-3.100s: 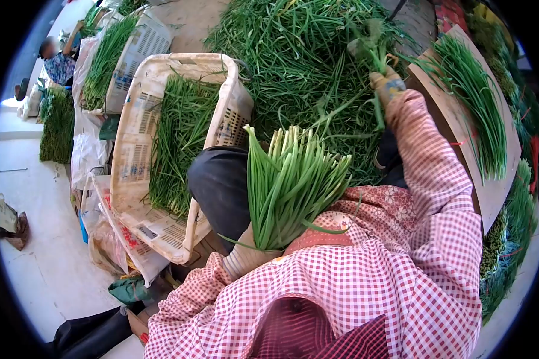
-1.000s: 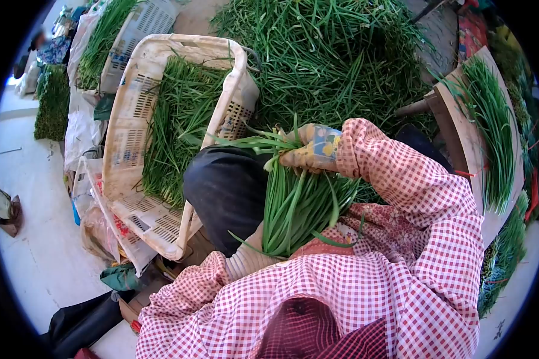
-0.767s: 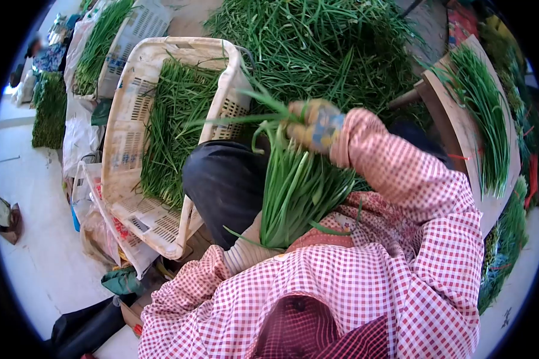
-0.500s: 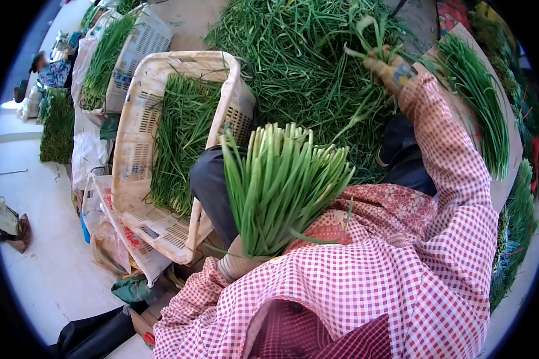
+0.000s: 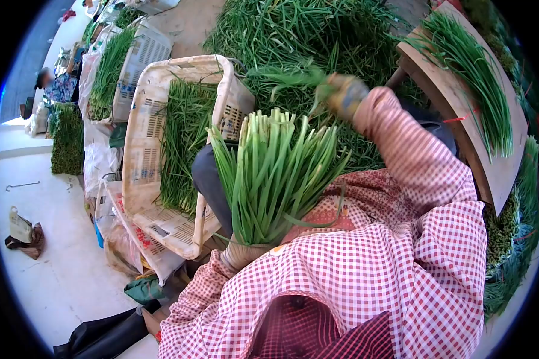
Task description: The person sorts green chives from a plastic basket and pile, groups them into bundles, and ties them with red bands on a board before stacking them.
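A thick bundle of green stalks (image 5: 275, 173) stands upright on my lap, pale cut ends upward. My gloved left hand (image 5: 245, 252) is wrapped round its lower part; the leaves hide some fingers. Above the bundle's right side is my gloved right hand (image 5: 344, 97), blurred by motion, closed on a few green stalks (image 5: 293, 79) that point left. Behind both hands lies a large loose heap of green stalks (image 5: 305, 36). To the left, a dirty white plastic basket (image 5: 142, 134) holds more green stalks (image 5: 188, 131).
On the right, a board (image 5: 461, 110) bears a row of stalks (image 5: 479, 78). Another crate (image 5: 147, 51) of stalks stands at the upper left. A person (image 5: 60, 87) is at the far left. Plastic bags (image 5: 99, 149) and a black item (image 5: 102, 332) lie left of me.
My right hand has moved left and down towards the bundle, bringing the few stalks with it. My left hand still holds the bundle. The view has shifted slightly.
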`<state>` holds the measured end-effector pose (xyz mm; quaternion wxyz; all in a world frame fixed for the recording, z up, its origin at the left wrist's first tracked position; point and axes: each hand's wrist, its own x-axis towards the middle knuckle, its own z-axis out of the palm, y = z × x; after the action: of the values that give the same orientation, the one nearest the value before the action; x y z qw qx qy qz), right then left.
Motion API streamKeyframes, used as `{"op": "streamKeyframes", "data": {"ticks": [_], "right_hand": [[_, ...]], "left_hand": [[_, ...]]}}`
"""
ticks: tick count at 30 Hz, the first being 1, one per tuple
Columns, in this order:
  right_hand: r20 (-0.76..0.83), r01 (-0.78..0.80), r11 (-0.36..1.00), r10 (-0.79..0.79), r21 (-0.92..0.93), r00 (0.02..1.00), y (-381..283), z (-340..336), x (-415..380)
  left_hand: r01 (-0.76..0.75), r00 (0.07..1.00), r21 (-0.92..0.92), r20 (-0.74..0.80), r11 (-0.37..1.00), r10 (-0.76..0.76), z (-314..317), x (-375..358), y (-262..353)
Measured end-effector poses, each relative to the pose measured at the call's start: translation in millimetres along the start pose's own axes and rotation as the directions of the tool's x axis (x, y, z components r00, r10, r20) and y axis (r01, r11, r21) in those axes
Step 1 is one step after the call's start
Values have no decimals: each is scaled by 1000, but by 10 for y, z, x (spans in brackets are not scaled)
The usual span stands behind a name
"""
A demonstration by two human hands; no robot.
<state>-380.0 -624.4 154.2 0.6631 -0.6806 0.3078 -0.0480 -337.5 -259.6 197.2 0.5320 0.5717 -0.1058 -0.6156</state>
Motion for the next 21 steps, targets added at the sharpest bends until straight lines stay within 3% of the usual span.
{"op": "streamKeyframes", "data": {"ticks": [1, 2, 4, 5, 6, 8, 9, 10, 11, 13, 15, 16, 17, 18, 19, 20, 21], "right_hand": [[-127, -27, 975, 56, 221, 990, 59, -197, 86], [-143, -57, 951, 105, 305, 984, 16, -492, 98], [-65, -96, 937, 125, 337, 990, -53, -766, -30], [-21, -105, 971, 112, 213, 994, -63, -786, -150], [384, -278, 766, 44, 580, 922, 39, -695, -159], [480, -256, 665, -176, 702, 859, 143, -297, -350], [414, -80, 861, -158, 502, 897, -11, -75, -540], [345, 62, 972, -139, 225, 928, -166, 146, -729], [385, 92, 988, -39, -122, 922, -407, 197, -873], [392, 60, 987, 4, -150, 920, -336, 407, -885], [420, 89, 991, -40, -98, 906, -262, 524, -851], [413, -61, 997, 78, -54, 907, -266, 539, -853], [414, -201, 979, 190, -17, 890, -270, 555, -845], [359, -68, 996, 41, 62, 932, -85, 621, -802], [292, 62, 988, -101, 139, 951, 94, 686, -767], [312, 96, 986, -134, 134, 940, 81, 691, -776], [246, 162, 986, -164, 29, 955, 63, 674, -778]], "left_hand": [[-2, 1000, -2, -5, 1000, 2, -2, -21, 9], [-2, 1000, -8, -17, 1000, 2, -10, -41, 6], [-1, 999, -24, -40, 1000, 0, -45, -87, -18], [-2, 999, -34, -50, 999, 0, -61, -108, -25], [-5, 999, -45, -54, 999, 2, -72, -123, -24], [-5, 998, -62, -67, 998, 1, -86, -132, -42], [-3, 997, -66, -72, 998, -2, -90, -120, -48], [26, 996, -41, -86, 999, -30, -112, -100, -73], [56, 993, -18, -101, 998, -58, -133, -81, -97], [110, 985, 29, -140, 993, -105, -136, -72, -117], [-127, 987, 112, -83, 986, 136, -5, -51, -69], [-108, 987, -22, -125, 994, 104, 146, -73, 35], [-145, 986, 13, -79, 989, 146, 168, -77, 45], [-323, 929, 519, 16, 791, 369, 185, 1, 48], [-383, 856, 858, 192, 341, 480, 186, 84, 39], [-357, 901, 674, 64, 647, 430, 192, 102, -82], [-345, 915, 545, 15, 764, 403, 191, 105, -140]]}}
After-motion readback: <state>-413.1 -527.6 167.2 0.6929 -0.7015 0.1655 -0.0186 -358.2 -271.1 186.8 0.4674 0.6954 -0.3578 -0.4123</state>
